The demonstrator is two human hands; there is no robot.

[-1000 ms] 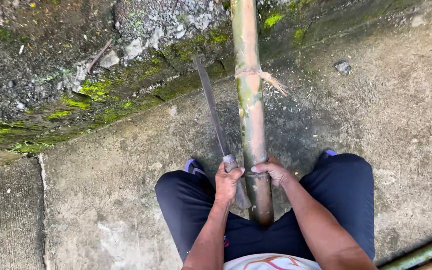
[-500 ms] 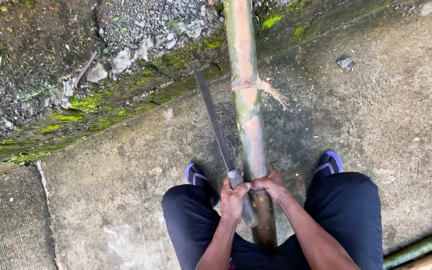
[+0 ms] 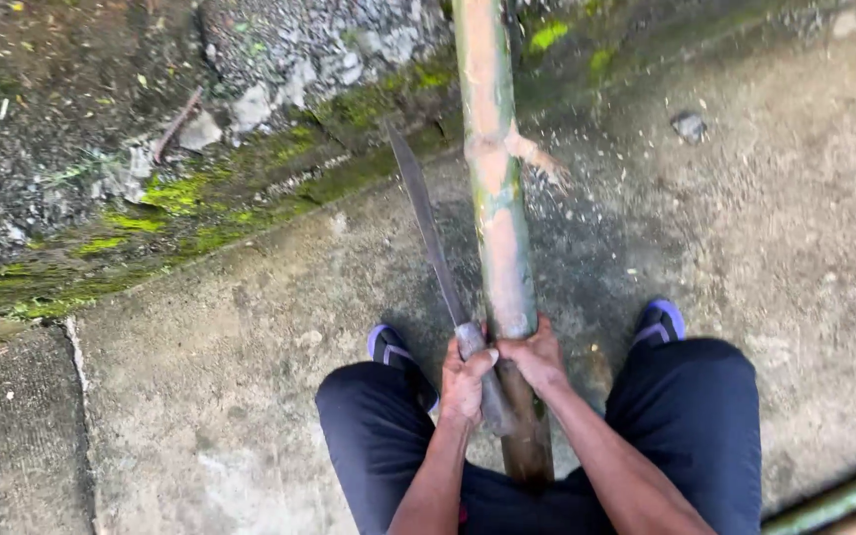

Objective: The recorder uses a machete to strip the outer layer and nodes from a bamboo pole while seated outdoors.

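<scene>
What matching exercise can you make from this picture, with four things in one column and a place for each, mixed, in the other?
Things:
1. Knife
2. Bamboo pole
3. Stone
4. Moss

Places:
A. along the edge of the concrete, upper left
B. in the left hand
C. lying alone on the concrete, upper right
D. between the knees, under the right hand

Pairs: 1-B, 2-D, 3-C, 4-A
</scene>
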